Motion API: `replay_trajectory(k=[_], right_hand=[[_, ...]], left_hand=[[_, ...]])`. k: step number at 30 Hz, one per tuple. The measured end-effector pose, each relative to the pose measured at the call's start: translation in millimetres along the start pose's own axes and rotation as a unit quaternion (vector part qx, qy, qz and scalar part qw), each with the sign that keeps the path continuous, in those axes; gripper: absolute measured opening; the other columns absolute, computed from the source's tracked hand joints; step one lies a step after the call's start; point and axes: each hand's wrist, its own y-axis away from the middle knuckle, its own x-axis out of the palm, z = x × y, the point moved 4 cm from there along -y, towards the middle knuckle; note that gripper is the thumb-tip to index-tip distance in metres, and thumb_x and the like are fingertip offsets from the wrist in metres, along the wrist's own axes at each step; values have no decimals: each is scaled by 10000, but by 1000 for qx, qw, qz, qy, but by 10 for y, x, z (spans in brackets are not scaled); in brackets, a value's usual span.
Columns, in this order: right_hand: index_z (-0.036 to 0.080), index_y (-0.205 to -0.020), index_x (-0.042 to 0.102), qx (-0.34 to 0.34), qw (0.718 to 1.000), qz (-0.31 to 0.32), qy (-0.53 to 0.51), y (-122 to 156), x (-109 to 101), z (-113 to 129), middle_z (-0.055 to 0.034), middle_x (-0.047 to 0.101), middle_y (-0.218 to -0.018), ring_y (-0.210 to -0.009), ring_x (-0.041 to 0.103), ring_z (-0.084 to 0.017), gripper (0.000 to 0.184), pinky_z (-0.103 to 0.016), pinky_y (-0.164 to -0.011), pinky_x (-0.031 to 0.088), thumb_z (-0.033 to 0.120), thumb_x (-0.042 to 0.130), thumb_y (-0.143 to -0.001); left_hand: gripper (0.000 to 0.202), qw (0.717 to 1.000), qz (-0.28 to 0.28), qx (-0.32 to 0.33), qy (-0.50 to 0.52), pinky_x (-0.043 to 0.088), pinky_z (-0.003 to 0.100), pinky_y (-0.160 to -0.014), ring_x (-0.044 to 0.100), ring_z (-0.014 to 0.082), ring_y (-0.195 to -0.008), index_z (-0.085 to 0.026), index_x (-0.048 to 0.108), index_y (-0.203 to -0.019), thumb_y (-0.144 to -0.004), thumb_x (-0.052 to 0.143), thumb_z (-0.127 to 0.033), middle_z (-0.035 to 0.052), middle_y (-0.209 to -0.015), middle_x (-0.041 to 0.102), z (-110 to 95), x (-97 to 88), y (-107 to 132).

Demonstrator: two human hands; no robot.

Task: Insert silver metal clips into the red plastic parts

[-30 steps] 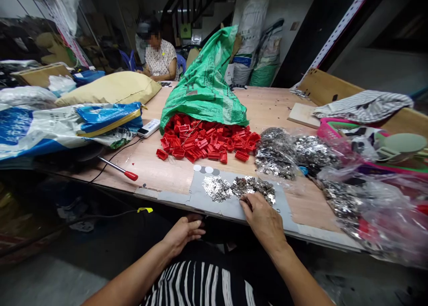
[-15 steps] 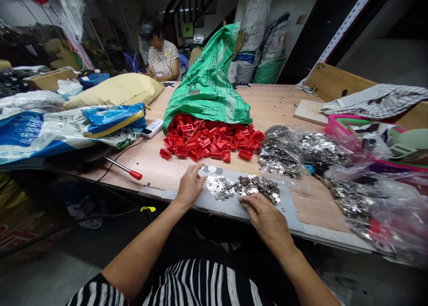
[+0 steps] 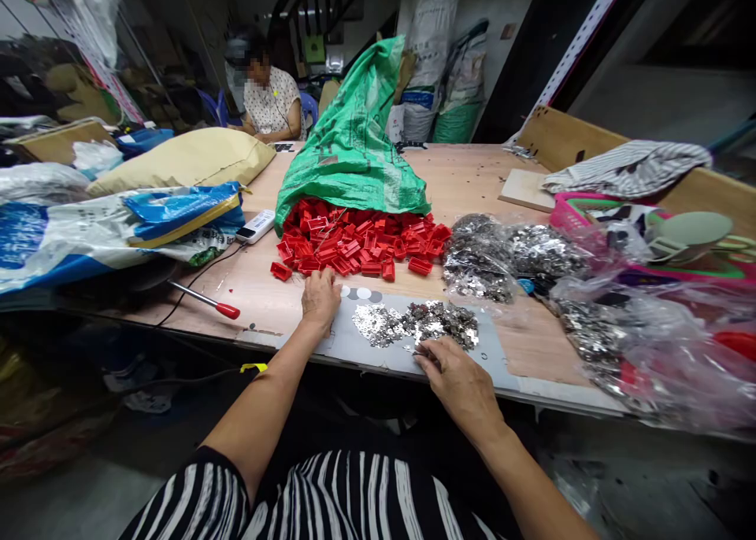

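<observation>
My left hand is at the near edge of a heap of small red plastic housings, its fingers stretched toward them and nothing visible in it. My right hand hovers low over the front of a grey mat, thumb and fingertips pinched together. Whatever lies between those fingertips is too small to make out. Just beyond the right fingers, small shiny metal pieces are spread in a pile on the mat, with a darker pile joining it on the right.
A green woven sack lies behind the red housings. Clear bags of metal pieces and a pink basket stand on the right. At left are a red-tipped lever, a white device and sacks. A person sits across the table.
My left hand has moved forward from beside the metal pile to the red housings. My right hand stays pinched at the pile's near edge. The whole view has shifted slightly.
</observation>
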Motion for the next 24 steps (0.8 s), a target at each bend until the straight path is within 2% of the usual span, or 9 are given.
replay_trajectory(k=[4, 7, 9, 11, 13, 16, 18, 21, 24], right_hand=[[260, -944, 649, 0, 1000, -3, 10, -1, 53, 40, 1, 655, -916, -742, 651, -156, 155, -247, -570, 454, 273, 500, -903], [252, -968, 642, -3, 1000, -27, -11, -7, 28, 39, -18, 664, -954, -765, 656, -164, 181, -251, -593, 465, 267, 473, -904], [240, -964, 626, 3, 998, -35, -56, -18, -13, 32, -28, 670, -983, -785, 657, -168, 178, -260, -635, 477, 267, 462, -900], [230, -944, 604, 17, 992, -23, -120, -37, -50, 31, -29, 684, -935, -745, 653, -166, 159, -268, -650, 480, 283, 463, -893], [225, -913, 585, 31, 981, -7, -192, -57, -82, 54, -26, 689, -856, -683, 638, -160, 146, -266, -632, 478, 319, 478, -884], [214, -893, 579, 39, 956, 3, -292, -78, -123, 138, -33, 678, -815, -644, 604, -149, 175, -247, -595, 471, 374, 512, -871], [206, -883, 586, 39, 943, 7, -332, -80, -145, 213, -25, 657, -779, -607, 565, -133, 199, -229, -556, 451, 395, 528, -867], [201, -870, 601, 23, 938, 13, -347, -74, -178, 326, -1, 616, -712, -556, 502, -114, 202, -218, -516, 411, 394, 541, -869], [203, -875, 618, 9, 936, 18, -350, -70, -207, 407, 0, 614, -704, -554, 490, -115, 188, -224, -525, 411, 377, 548, -869]], left_hand=[[41, 999, -28, -7, 15, 409, 355, -847, 540, 245, -933, -190, 553, -855, -855, 539, -228, 88, -897, 584, 50, -84, 96], [101, 998, -51, -9, 43, 408, 349, -858, 545, 229, -923, -186, 520, -906, -863, 542, -274, 85, -905, 588, 54, -177, 319], [202, 985, -57, -18, 160, 427, 317, -807, 562, 193, -841, -188, 496, -964, -836, 592, -312, 59, -886, 591, 37, -251, 522], [339, 923, -13, -55, 381, 440, 276, -717, 567, 153, -728, -213, 471, -1065, -800, 643, -334, 5, -801, 585, 11, -289, 724], [410, 805, 83, -117, 576, 437, 247, -638, 565, 127, -639, -222, 476, -1119, -783, 666, -361, -22, -727, 583, -48, -280, 901], [365, 626, 201, -211, 723, 450, 231, -606, 576, 104, -596, -191, 542, -1083, -777, 685, -330, -1, -745, 617, -146, -263, 1092], [276, 549, 241, -248, 761, 472, 232, -615, 602, 108, -621, -173, 569, -1057, -814, 645, -280, 29, -801, 647, -185, -254, 1159], [204, 502, 264, -271, 778, 496, 228, -619, 644, 132, -688, -131, 596, -1028, -878, 561, -265, 90, -906, 677, -214, -229, 1209], [261, 498, 262, -290, 774, 509, 220, -617, 658, 134, -691, -108, 605, -1033, -904, 539, -325, 111, -929, 686, -221, -195, 1246]])
